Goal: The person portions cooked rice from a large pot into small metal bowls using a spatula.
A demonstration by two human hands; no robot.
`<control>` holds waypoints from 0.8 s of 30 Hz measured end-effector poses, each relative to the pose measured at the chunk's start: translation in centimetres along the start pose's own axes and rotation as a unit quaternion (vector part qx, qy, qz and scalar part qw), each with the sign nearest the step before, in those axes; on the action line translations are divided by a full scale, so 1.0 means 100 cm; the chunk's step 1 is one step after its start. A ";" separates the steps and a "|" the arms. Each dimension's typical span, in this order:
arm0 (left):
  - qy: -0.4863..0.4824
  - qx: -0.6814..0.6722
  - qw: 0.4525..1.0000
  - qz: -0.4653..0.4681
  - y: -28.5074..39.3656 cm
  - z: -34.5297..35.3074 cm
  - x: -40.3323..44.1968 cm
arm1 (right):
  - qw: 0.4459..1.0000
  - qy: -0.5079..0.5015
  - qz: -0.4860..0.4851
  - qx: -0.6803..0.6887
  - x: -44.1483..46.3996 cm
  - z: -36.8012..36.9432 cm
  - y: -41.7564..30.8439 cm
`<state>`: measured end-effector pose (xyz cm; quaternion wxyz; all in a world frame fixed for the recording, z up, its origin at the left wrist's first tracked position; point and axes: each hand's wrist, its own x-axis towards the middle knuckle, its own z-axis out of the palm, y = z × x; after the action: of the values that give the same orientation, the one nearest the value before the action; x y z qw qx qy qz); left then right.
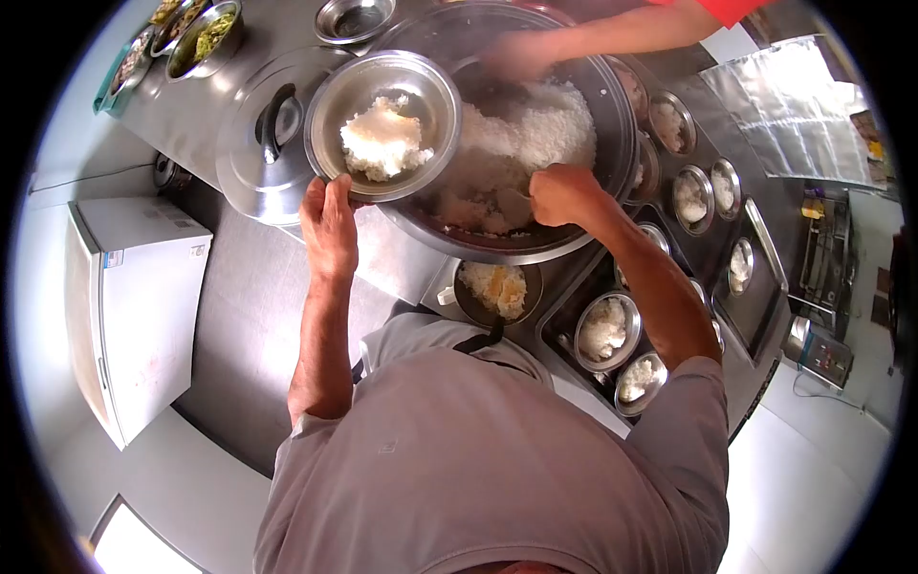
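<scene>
Over the left edge of a large pot (507, 256), the left hand (330, 230) grips a steel bowl (435, 107). To its right, the right hand (566, 194), nearer the rice mound (555, 126), clenches a hazy utensil (514, 205).

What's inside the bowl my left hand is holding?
The bowl holds a clump of white rice, with bare metal visible around it. The bowl's bottom directly under the rice is covered, so I can't see it.

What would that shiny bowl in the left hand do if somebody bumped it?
The metal bowl looks stiff, so it probably wouldn't bend. It might tip, since the left hand holds it at just one side. Its rice could slide: smooth bare metal shows around it.
</scene>
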<state>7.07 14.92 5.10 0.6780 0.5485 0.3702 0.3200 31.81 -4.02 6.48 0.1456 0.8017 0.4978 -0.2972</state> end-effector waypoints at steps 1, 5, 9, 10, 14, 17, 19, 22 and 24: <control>-0.002 -0.007 1.000 -0.005 0.001 0.002 -0.001 | 1.000 -0.002 -0.020 0.021 0.008 0.007 0.002; 0.003 -0.001 1.000 -0.017 0.003 0.002 -0.002 | 0.992 0.012 -0.111 0.054 0.044 0.038 -0.003; -0.005 0.019 1.000 -0.015 -0.003 -0.004 0.000 | 0.979 0.076 -0.097 0.164 0.062 0.046 -0.029; 0.002 0.004 1.000 -0.014 -0.003 -0.003 0.000 | 0.980 0.067 -0.080 0.167 0.064 0.045 -0.032; 0.010 -0.013 1.000 -0.009 -0.004 -0.004 0.002 | 0.978 0.129 -0.044 0.158 0.048 0.036 -0.052; -0.010 0.006 1.000 0.018 -0.003 -0.006 0.003 | 0.977 0.165 -0.093 0.093 0.040 0.031 -0.064; -0.011 0.004 1.000 0.013 0.001 -0.005 0.002 | 0.979 0.156 -0.094 0.092 0.038 0.029 -0.065; -0.010 -0.003 1.000 0.011 0.001 -0.008 0.004 | 0.956 0.209 -0.141 0.148 0.040 0.032 -0.055; -0.010 -0.005 1.000 0.016 0.003 -0.008 0.005 | 0.941 0.204 -0.165 0.211 0.040 0.031 -0.047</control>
<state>6.62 15.78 5.19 0.6788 0.5542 0.3533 0.3275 27.88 -0.64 1.85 -0.1832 0.7640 0.5679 -0.2454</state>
